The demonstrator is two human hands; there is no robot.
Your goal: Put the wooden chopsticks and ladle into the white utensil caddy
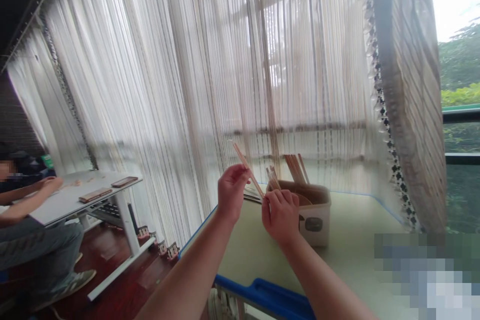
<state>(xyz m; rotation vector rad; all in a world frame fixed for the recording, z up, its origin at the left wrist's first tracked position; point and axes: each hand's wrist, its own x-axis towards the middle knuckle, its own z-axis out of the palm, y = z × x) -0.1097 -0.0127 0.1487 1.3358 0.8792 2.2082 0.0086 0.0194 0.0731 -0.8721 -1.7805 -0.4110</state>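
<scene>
My left hand and my right hand are raised together over a pale green table. Both pinch the same pair of thin wooden chopsticks, which slant up and to the left from my right fingers past my left fingers. Just behind my right hand stands a beige box with more wooden chopsticks sticking up out of it.
The table has a blue edge near me. Sheer striped curtains hang behind it, with a window at right. At far left another person sits at a white desk above a dark wooden floor.
</scene>
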